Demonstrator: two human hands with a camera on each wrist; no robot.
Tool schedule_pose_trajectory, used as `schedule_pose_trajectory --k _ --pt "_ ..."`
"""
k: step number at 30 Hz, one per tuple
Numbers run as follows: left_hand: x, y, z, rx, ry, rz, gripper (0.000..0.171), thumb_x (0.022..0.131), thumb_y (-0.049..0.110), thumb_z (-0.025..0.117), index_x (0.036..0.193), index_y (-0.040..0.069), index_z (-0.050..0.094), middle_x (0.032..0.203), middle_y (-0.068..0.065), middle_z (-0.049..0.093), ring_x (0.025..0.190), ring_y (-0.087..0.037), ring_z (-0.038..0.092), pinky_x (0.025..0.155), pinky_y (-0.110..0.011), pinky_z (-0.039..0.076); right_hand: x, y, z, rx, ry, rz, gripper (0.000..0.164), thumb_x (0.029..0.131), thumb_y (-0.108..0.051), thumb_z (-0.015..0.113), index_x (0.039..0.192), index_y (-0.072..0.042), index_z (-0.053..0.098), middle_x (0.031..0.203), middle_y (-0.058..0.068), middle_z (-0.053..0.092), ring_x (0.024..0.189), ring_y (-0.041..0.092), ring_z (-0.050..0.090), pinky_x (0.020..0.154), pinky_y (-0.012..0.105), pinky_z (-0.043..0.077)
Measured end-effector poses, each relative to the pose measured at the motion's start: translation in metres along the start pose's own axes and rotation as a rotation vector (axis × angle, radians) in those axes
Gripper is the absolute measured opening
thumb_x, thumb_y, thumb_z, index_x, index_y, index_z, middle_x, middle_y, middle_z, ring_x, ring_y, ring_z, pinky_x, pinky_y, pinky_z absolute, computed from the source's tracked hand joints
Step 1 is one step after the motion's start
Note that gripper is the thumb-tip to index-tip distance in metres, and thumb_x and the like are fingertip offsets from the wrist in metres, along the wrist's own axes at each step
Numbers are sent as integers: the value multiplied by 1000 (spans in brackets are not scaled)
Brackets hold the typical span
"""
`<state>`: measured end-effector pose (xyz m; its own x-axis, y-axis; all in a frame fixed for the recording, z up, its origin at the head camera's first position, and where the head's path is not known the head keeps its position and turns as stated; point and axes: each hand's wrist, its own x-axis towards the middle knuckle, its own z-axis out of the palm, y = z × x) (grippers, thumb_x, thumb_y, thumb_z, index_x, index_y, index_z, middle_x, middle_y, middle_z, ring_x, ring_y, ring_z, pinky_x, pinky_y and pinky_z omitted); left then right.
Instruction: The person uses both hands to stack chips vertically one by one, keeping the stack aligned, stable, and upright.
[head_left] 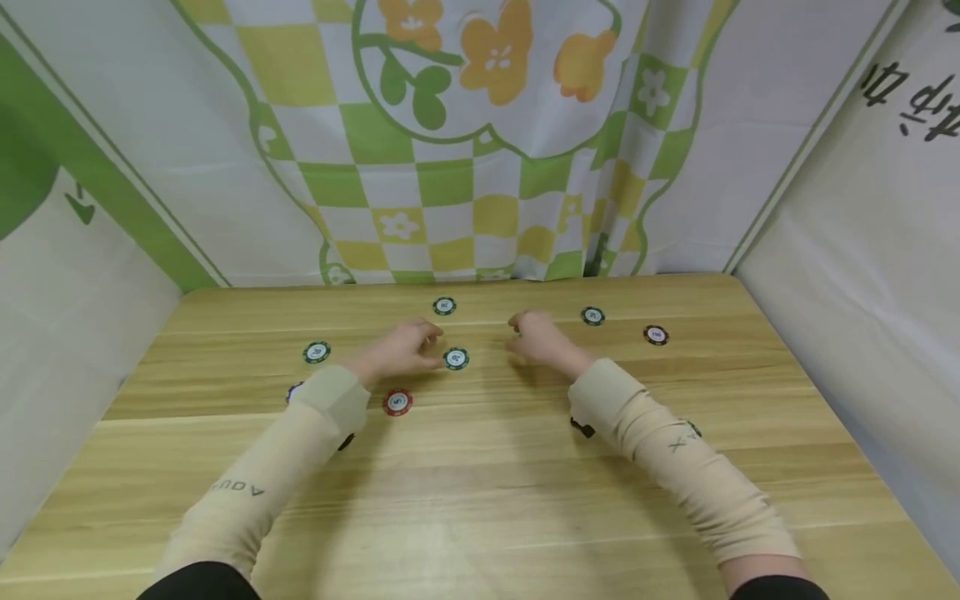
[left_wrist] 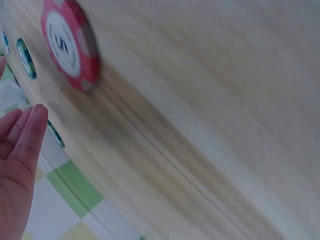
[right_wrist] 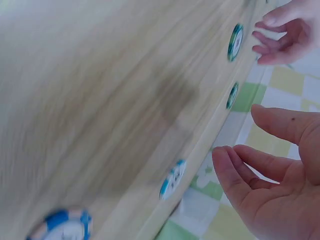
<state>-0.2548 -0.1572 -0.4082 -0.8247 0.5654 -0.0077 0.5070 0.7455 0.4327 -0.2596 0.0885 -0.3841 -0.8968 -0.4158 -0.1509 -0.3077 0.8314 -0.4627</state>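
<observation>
Person before me, both arms reaching forward: left forearm (head_left: pixel 258 483) and right forearm (head_left: pixel 678 467) slant inward, each in a pale sleeve. Left hand (head_left: pixel 403 347) and right hand (head_left: pixel 546 340) stand apart, fingertips turned toward each other. Left fingers loosely bent. Right fingers gently curved, thumb parted from fingertips.

2 cream sleeves (head_left: pixel 251 517) cover the forearms, the right one visibly wrinkled; both bear dark lettering (head_left: pixel 238 487) and end in wide, plain cuffs (head_left: pixel 330 398). Small black pieces (head_left: pixel 582 428) show beneath the cuffs. Black fabric (head_left: pixel 198 583) appears nearer the elbows. Both hands (head_left: pixel 403 347) are bare.
</observation>
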Motion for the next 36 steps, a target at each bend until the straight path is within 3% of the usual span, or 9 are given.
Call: schedule_pose_trajectory --k 4,12,18,23,26,28,33,34,36 --pt "2 4 3 -30 7 12 56 77 23 71 117 -11 51 97 -16 57 87 -25 54 80 -37 47 1 -8 7 83 4 21 43 86 -12 59 123 8 50 115 20 57 105 30 55 89 38 45" --pt "5 4 10 -89 -7 -65 58 76 22 73 119 -10 50 98 -15 57 90 -25 53 83 -37 46 8 -18 22 238 -2 70 45 85 -12 62 124 6 49 110 15 58 100 25 54 85 35 46" --pt "7 8 10 -111 2 -110 55 77 18 73 117 -11 50 100 -17 57 92 -27 54 83 -37 46 15 -23 29 250 25 90 43 82 -11 65 119 5 53 105 15 59 95 24 55 83 32 47" --pt "7 11 11 -138 1 -168 54 75 15 73 115 -11 51 100 -18 56 91 -28 55 83 -36 47 23 -23 35 259 -2 122 40 82 -12 65 118 2 55 107 14 60 98 23 56 86 32 46" --pt "7 12 12 -158 8 -176 51 74 13 74 112 -12 52 99 -19 56 90 -28 55 82 -35 48 23 -24 37 211 21 79 38 82 -15 65 116 0 57 106 11 61 97 21 56 86 32 45" --pt "7 12 13 -166 18 -172 48 73 11 74 110 -13 53 98 -20 56 89 -29 56 81 -34 48 36 -11 49 213 44 18 37 78 -18 68 110 -1 61 99 7 62 89 17 57 80 28 46" --pt "8 14 14 -167 32 -169 43 73 7 73 106 -12 55 97 -20 57 88 -28 56 80 -34 48 53 -3 62 291 -7 34 38 73 -15 74 106 0 62 95 8 63 87 18 57 76 27 48" --pt "8 14 14 -171 31 -170 42 73 7 73 106 -12 55 97 -20 57 88 -28 56 79 -34 48 46 -13 55 289 -30 76 39 74 -12 73 109 2 61 99 10 62 92 20 57 80 29 48" --pt "9 15 14 -177 27 -170 40 74 6 72 105 -12 55 97 -20 58 88 -28 57 79 -34 48 38 -22 51 308 -28 82 39 76 -8 71 110 4 60 101 12 62 94 21 57 81 29 47"
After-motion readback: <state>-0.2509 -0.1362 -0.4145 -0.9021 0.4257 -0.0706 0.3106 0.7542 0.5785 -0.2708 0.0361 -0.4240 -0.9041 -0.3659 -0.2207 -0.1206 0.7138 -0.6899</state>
